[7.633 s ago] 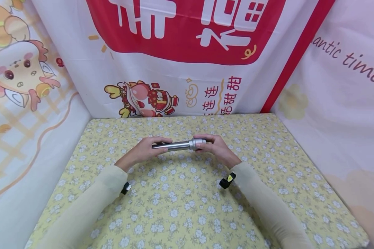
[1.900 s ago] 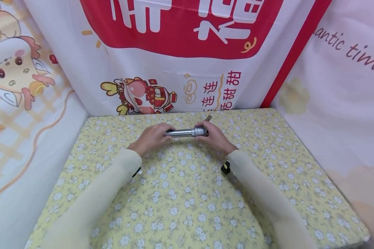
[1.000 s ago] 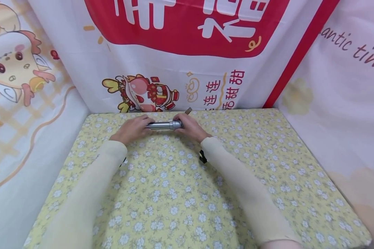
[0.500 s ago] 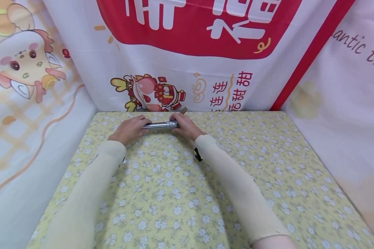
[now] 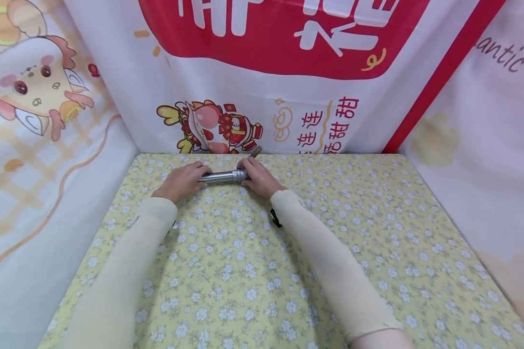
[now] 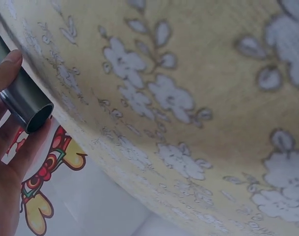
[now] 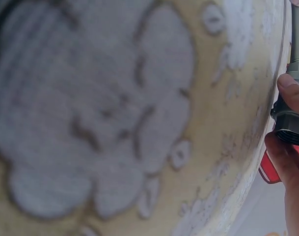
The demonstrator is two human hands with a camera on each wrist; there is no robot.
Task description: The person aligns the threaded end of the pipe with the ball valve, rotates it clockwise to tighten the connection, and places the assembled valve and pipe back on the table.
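Both hands hold a shiny metal pipe (image 5: pixel 218 177) with a wider grey fitting (image 5: pixel 241 175) on its right end, near the back of the table. My left hand (image 5: pixel 182 182) grips the pipe's left part. In the left wrist view the hollow, plain-cut end of the pipe (image 6: pixel 29 101) lies between thumb and fingers. My right hand (image 5: pixel 262 178) grips the fitting, with the thumb and a finger around its threaded opening (image 7: pixel 291 135) in the right wrist view. A short brownish bar (image 5: pixel 256 151) sticks up behind the right hand; its lower end is hidden.
A yellow floral cloth (image 5: pixel 244 271) covers the table. A white and red printed curtain (image 5: pixel 270 68) hangs right behind the back edge, and printed cloth walls (image 5: pixel 484 194) stand at both sides.
Over the earlier frames, both hands carry the pipe back and to the left, and the brownish bar comes into view behind the right hand. During the last half second, the hold barely changes.
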